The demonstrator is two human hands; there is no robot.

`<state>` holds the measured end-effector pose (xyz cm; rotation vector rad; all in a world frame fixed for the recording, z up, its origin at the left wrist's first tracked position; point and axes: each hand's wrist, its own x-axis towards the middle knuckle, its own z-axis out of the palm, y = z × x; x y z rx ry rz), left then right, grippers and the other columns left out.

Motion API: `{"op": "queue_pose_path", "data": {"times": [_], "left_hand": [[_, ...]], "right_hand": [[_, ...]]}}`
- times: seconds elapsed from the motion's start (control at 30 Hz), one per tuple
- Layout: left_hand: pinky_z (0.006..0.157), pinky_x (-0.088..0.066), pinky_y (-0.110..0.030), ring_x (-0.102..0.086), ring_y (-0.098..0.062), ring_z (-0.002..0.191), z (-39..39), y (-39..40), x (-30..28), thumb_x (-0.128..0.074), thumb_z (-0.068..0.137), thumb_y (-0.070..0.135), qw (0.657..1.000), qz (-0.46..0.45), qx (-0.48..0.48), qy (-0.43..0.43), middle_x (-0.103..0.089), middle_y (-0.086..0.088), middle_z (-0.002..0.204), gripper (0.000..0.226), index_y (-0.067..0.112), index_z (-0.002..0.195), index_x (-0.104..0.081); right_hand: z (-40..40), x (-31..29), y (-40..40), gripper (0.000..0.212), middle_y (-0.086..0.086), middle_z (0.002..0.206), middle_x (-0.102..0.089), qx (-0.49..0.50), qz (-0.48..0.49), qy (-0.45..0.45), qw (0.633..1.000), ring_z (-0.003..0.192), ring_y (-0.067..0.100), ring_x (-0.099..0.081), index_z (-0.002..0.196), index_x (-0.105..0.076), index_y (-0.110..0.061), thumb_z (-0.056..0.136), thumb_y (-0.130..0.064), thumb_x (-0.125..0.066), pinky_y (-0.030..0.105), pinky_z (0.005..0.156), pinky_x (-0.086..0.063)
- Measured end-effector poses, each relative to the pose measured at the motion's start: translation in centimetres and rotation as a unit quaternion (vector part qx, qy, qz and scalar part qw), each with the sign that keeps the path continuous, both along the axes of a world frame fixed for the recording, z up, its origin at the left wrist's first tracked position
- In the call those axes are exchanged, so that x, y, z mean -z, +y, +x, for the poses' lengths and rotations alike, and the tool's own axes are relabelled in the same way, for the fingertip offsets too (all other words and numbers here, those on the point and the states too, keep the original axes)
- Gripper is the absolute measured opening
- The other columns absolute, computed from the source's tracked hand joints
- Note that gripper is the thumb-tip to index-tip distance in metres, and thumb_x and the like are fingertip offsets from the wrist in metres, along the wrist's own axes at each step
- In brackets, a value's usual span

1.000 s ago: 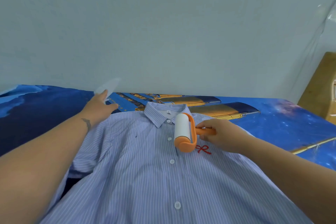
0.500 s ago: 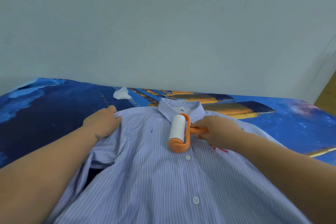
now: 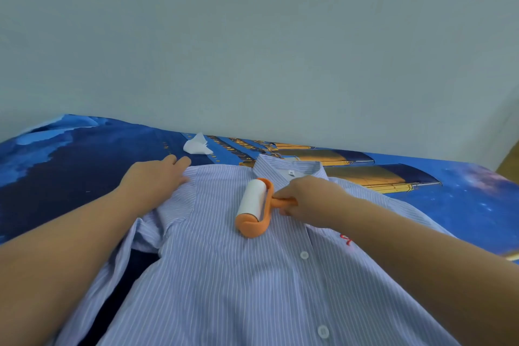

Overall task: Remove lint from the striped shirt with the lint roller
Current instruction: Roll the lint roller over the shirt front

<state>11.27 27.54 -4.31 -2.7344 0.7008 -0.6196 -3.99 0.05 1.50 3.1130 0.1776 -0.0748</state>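
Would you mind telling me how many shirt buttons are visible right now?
2: one button on the placket below the lint roller, another nearer the bottom edge. More may hide under the roller or right hand.

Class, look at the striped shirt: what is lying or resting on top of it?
On the striped shirt rest the lint roller, gripped by the right hand, and the flat left hand. The forearms hide parts of it.

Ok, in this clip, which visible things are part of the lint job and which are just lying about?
In use:
- blue-and-white striped button shirt
- orange-handled lint roller with white roll, gripped by right hand
- left hand, flat on the shirt's shoulder

Lying about:
- crumpled white sheet beyond the shirt
- blue ship-print bedcover underneath
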Motion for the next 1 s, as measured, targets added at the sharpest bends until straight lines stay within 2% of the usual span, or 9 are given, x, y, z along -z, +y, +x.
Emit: {"op": "queue_pose_path", "data": {"times": [0.07, 0.17, 0.3, 0.4, 0.6, 0.7, 0.77, 0.9, 1.0], "left_hand": [[0.048, -0.036, -0.03, -0.063, -0.016, 0.075, 0.3, 0.0, 0.6, -0.03, 0.099, 0.043, 1.0, 0.009, -0.001, -0.021, -0.051, 0.004, 0.104, 0.034, 0.025, 0.127, -0.033], [0.05, -0.039, -0.03, -0.058, -0.016, 0.081, 0.6, 0.2, 0.8, -0.038, 0.098, 0.037, 0.999, -0.037, 0.015, -0.02, -0.048, 0.003, 0.108, 0.035, 0.032, 0.132, -0.03], [0.048, -0.036, -0.027, -0.049, -0.012, 0.085, 1.0, 0.7, 1.0, -0.056, 0.089, 0.022, 0.999, -0.037, 0.033, 0.001, -0.041, 0.007, 0.111, 0.039, 0.039, 0.121, -0.04], [0.054, -0.037, -0.025, -0.048, -0.01, 0.097, 1.5, 1.3, 1.2, -0.054, 0.087, 0.015, 0.996, -0.062, 0.041, 0.04, -0.04, 0.012, 0.118, 0.049, 0.046, 0.124, -0.044], [0.058, -0.037, -0.024, -0.049, -0.007, 0.086, 1.9, 1.8, 1.2, -0.05, 0.091, 0.027, 0.987, -0.115, 0.039, 0.103, -0.04, 0.015, 0.113, 0.039, 0.052, 0.121, -0.048], [0.054, -0.035, -0.024, -0.048, -0.008, 0.08, 1.3, 1.7, 0.8, -0.053, 0.089, 0.03, 0.99, -0.09, 0.041, 0.098, -0.038, 0.013, 0.104, 0.037, 0.053, 0.117, -0.047], [0.055, -0.042, -0.028, -0.048, -0.01, 0.075, 0.8, 1.4, 0.4, -0.055, 0.088, 0.026, 0.993, -0.064, 0.038, 0.09, -0.035, 0.012, 0.096, 0.031, 0.048, 0.109, -0.048], [0.053, -0.038, -0.03, -0.048, -0.017, 0.074, -0.1, 0.7, -0.5, -0.038, 0.089, 0.021, 0.995, -0.01, 0.029, 0.096, -0.039, 0.006, 0.096, 0.023, 0.032, 0.107, -0.049], [0.054, -0.035, -0.031, -0.04, -0.018, 0.078, -0.6, 0.3, -0.9, -0.042, 0.089, 0.016, 0.996, 0.048, 0.032, 0.073, -0.031, 0.005, 0.097, 0.026, 0.028, 0.112, -0.047]], "right_hand": [[0.8, 0.0, 1.1, 0.02, -0.008, 0.078, -0.047, -0.011, -0.008, 0.0, 1.0, 0.095, 0.02, -0.055, 0.107, -0.065, -0.027, 0.094, -0.036, -0.053, 0.031, 0.066, -0.037], [1.8, -0.2, 2.8, 0.024, -0.002, 0.09, -0.053, -0.025, -0.021, 0.001, 0.999, 0.099, 0.023, -0.055, 0.109, -0.064, -0.024, 0.095, -0.039, -0.05, 0.034, 0.072, -0.041], [3.3, -0.7, 5.3, 0.02, -0.005, 0.082, -0.046, -0.042, -0.029, 0.006, 0.999, 0.088, 0.022, -0.051, 0.107, -0.064, -0.026, 0.097, -0.035, -0.048, 0.033, 0.067, -0.036], [4.3, -0.9, 6.9, 0.024, -0.004, 0.09, -0.051, -0.052, -0.038, -0.001, 0.998, 0.087, 0.019, -0.048, 0.112, -0.063, -0.028, 0.097, -0.037, -0.047, 0.032, 0.068, -0.035], [5.8, -1.0, 8.8, 0.028, 0.001, 0.097, -0.056, -0.086, -0.049, -0.001, 0.995, 0.099, 0.021, -0.053, 0.117, -0.063, -0.025, 0.098, -0.036, -0.046, 0.03, 0.066, -0.034], [5.5, -0.8, 8.5, 0.026, -0.001, 0.09, -0.05, -0.088, -0.037, 0.01, 0.995, 0.088, 0.02, -0.049, 0.111, -0.064, -0.021, 0.097, -0.037, -0.048, 0.027, 0.054, -0.027], [5.1, -0.7, 7.7, 0.022, -0.002, 0.086, -0.049, -0.083, -0.021, 0.017, 0.996, 0.083, 0.018, -0.046, 0.101, -0.064, -0.02, 0.096, -0.036, -0.05, 0.025, 0.051, -0.023], [3.8, -0.6, 5.4, 0.015, -0.006, 0.071, -0.047, -0.06, 0.014, 0.028, 0.998, 0.079, 0.02, -0.048, 0.086, -0.061, -0.022, 0.094, -0.032, -0.053, 0.029, 0.06, -0.032], [2.7, -1.0, 3.5, 0.019, 0.0, 0.08, -0.053, -0.052, -0.014, 0.042, 0.998, 0.08, 0.02, -0.049, 0.097, -0.066, -0.018, 0.093, -0.033, -0.056, 0.032, 0.069, -0.04]]}}
